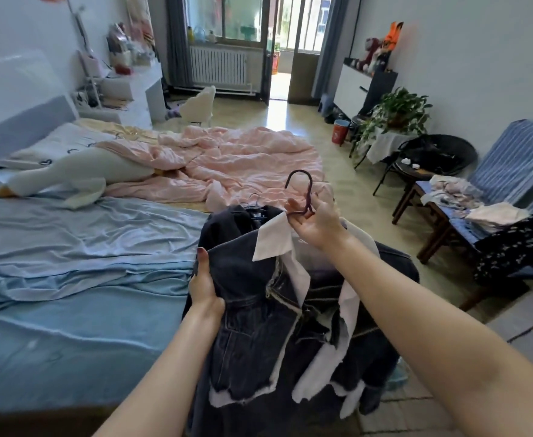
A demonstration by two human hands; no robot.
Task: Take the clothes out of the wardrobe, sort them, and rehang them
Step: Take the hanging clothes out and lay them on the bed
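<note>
Both hands engaged: right hand (pixel 317 222) pinching hanger (pixel 303 197) neck, left hand (pixel 203 287) gripping denim jacket (pixel 258 310) shoulder. Denim heavy, limp; supporting at shoulders advised.

Head camera looks forward and down, close above hands (pixel 315 222)

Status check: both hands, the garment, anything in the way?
Right hand pinches dark hanger. Left hand grips denim jacket, white collar showing. Second hanger hook behind; path to bed unobstructed.
</note>
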